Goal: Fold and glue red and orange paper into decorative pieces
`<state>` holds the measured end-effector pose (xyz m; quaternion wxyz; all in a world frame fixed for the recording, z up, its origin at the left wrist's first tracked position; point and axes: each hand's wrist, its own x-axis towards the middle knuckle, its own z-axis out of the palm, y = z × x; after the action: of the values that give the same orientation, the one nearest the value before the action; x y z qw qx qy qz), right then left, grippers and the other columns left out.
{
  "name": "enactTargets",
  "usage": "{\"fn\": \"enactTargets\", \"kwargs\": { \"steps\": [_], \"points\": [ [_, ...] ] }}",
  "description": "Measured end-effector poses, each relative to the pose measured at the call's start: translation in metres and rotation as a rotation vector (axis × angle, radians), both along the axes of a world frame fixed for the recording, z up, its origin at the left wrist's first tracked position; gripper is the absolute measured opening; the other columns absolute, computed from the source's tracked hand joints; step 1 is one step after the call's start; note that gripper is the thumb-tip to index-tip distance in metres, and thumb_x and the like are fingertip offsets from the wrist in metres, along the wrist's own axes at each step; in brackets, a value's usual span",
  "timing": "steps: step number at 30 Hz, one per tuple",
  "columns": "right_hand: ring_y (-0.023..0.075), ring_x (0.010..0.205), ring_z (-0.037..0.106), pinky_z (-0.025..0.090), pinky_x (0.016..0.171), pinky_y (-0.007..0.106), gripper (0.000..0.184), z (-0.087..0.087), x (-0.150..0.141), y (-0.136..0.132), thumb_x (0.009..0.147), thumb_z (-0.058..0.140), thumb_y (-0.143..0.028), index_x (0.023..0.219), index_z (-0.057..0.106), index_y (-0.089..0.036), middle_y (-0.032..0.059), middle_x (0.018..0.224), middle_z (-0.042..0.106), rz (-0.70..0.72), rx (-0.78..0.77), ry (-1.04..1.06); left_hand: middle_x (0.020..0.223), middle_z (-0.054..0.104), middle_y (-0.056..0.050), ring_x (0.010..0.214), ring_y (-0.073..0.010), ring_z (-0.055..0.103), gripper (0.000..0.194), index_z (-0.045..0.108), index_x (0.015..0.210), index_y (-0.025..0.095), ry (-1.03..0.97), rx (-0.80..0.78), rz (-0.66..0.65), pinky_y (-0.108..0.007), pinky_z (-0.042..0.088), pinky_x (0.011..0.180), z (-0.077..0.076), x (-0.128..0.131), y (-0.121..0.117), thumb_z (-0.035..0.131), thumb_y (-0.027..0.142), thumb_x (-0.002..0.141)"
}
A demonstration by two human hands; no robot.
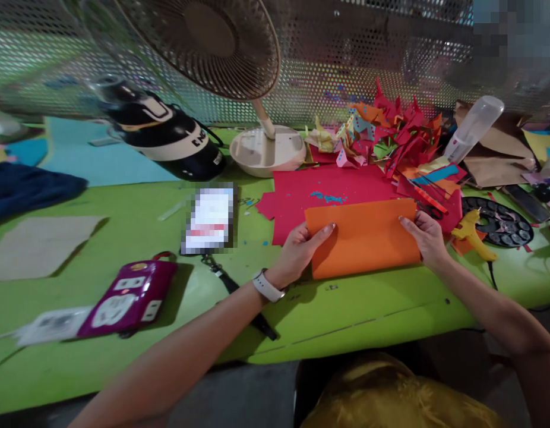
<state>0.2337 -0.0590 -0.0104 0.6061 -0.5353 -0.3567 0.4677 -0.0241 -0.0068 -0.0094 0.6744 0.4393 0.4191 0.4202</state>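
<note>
An orange sheet of paper (366, 241), seemingly folded, is held up between my two hands above the front of the green table. My left hand (297, 252) grips its left edge, thumb on the face towards me. At the right edge my right hand (429, 238) pinches it in the same way. Behind and partly under it lies red paper (293, 190) with small blue paper bits (328, 197) scattered on it. Scissors (429, 202) with red on them rest just beyond my right hand.
A yellow glue gun (473, 235) and a black round tray (502, 223) are at the right. Scraps and folded red paper (404, 131) pile up behind. A fan (268, 154), a dark bottle (168, 137), a phone (210, 217) and a purple pouch (127, 297) stand or lie leftward.
</note>
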Motion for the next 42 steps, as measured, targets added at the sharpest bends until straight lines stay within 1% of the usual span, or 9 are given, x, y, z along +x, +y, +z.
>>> {"fn": "enactTargets", "kwargs": {
  "steps": [5, 11, 14, 18, 21, 29, 33, 38, 42],
  "points": [
    [0.0136, 0.067, 0.059, 0.051, 0.065, 0.029, 0.036, 0.0011, -0.0009, -0.0007, 0.062, 0.087, -0.048, 0.070, 0.061, -0.024, -0.0033, 0.070, 0.063, -0.013, -0.005, 0.000, 0.082, 0.077, -0.005, 0.074, -0.0178, 0.069, 0.047, 0.076, 0.085, 0.018, 0.046, -0.049, 0.063, -0.026, 0.056, 0.064, 0.0012, 0.0000, 0.0002, 0.091, 0.050, 0.054],
    [0.0135, 0.064, 0.053, 0.046, 0.059, 0.027, 0.049, -0.0009, 0.0016, -0.0004, 0.062, 0.081, -0.062, 0.062, 0.050, -0.024, -0.0035, 0.063, 0.054, -0.054, -0.012, -0.106, 0.083, 0.078, -0.007, 0.071, -0.0182, 0.069, 0.052, 0.077, 0.083, 0.018, 0.109, -0.049, 0.067, -0.026, 0.055, 0.060, 0.0059, -0.0002, -0.0008, 0.091, 0.055, 0.049],
    [0.0155, 0.066, 0.054, 0.047, 0.060, 0.029, 0.051, -0.0017, 0.0025, -0.0010, 0.067, 0.075, -0.067, 0.062, 0.048, -0.025, -0.0023, 0.063, 0.053, -0.068, -0.016, -0.178, 0.083, 0.078, -0.007, 0.072, -0.0187, 0.069, 0.050, 0.078, 0.082, 0.019, 0.107, -0.023, 0.065, -0.026, 0.055, 0.060, 0.0046, -0.0009, -0.0004, 0.090, 0.055, 0.050],
    [0.0159, 0.066, 0.054, 0.047, 0.059, 0.030, 0.052, -0.0017, 0.0023, -0.0019, 0.070, 0.070, -0.071, 0.062, 0.046, -0.025, -0.0015, 0.063, 0.052, -0.073, -0.007, -0.276, 0.083, 0.078, -0.007, 0.074, -0.0211, 0.071, 0.044, 0.078, 0.083, 0.020, 0.118, 0.026, 0.037, -0.028, 0.056, 0.060, 0.0013, -0.0023, 0.0002, 0.089, 0.054, 0.056],
    [0.0157, 0.066, 0.053, 0.046, 0.059, 0.030, 0.052, -0.0016, 0.0021, -0.0021, 0.072, 0.068, -0.071, 0.062, 0.045, -0.025, -0.0014, 0.062, 0.051, -0.074, 0.003, -0.305, 0.081, 0.078, -0.007, 0.073, -0.0217, 0.070, 0.044, 0.078, 0.083, 0.021, 0.137, 0.047, 0.029, -0.028, 0.055, 0.058, 0.0003, -0.0029, 0.0002, 0.088, 0.055, 0.057],
    [0.0144, 0.062, 0.051, 0.046, 0.057, 0.029, 0.051, -0.0021, 0.0025, -0.0018, 0.068, 0.075, -0.067, 0.060, 0.047, -0.024, -0.0025, 0.060, 0.050, -0.103, 0.005, -0.234, 0.081, 0.078, -0.007, 0.072, -0.0208, 0.068, 0.048, 0.078, 0.080, 0.019, 0.162, 0.016, 0.042, -0.026, 0.052, 0.056, 0.0035, -0.0022, -0.0002, 0.089, 0.057, 0.052],
    [0.0126, 0.059, 0.046, 0.041, 0.054, 0.028, 0.054, 0.0000, 0.0017, -0.0007, 0.066, 0.075, -0.069, 0.059, 0.046, -0.024, -0.0034, 0.059, 0.045, -0.108, 0.010, -0.252, 0.081, 0.077, -0.006, 0.071, -0.0184, 0.068, 0.044, 0.078, 0.080, 0.021, 0.134, 0.014, 0.029, -0.024, 0.052, 0.056, 0.0026, -0.0029, 0.0000, 0.089, 0.054, 0.054],
    [0.0106, 0.055, 0.036, 0.034, 0.052, 0.027, 0.057, 0.0020, 0.0011, 0.0001, 0.059, 0.079, -0.070, 0.057, 0.045, -0.023, -0.0048, 0.058, 0.038, -0.120, 0.009, -0.202, 0.080, 0.078, -0.006, 0.069, -0.0197, 0.068, 0.042, 0.078, 0.077, 0.021, 0.150, 0.041, 0.029, -0.026, 0.052, 0.054, 0.0032, -0.0023, -0.0006, 0.089, 0.055, 0.055],
    [0.0126, 0.056, 0.041, 0.037, 0.054, 0.029, 0.054, 0.0005, 0.0024, -0.0005, 0.064, 0.076, -0.069, 0.059, 0.046, -0.024, -0.0041, 0.057, 0.041, -0.117, 0.004, -0.233, 0.077, 0.077, -0.006, 0.071, -0.0203, 0.068, 0.044, 0.078, 0.079, 0.021, 0.130, 0.037, 0.010, -0.027, 0.054, 0.057, 0.0045, -0.0021, -0.0012, 0.089, 0.057, 0.054]
  ]
}}
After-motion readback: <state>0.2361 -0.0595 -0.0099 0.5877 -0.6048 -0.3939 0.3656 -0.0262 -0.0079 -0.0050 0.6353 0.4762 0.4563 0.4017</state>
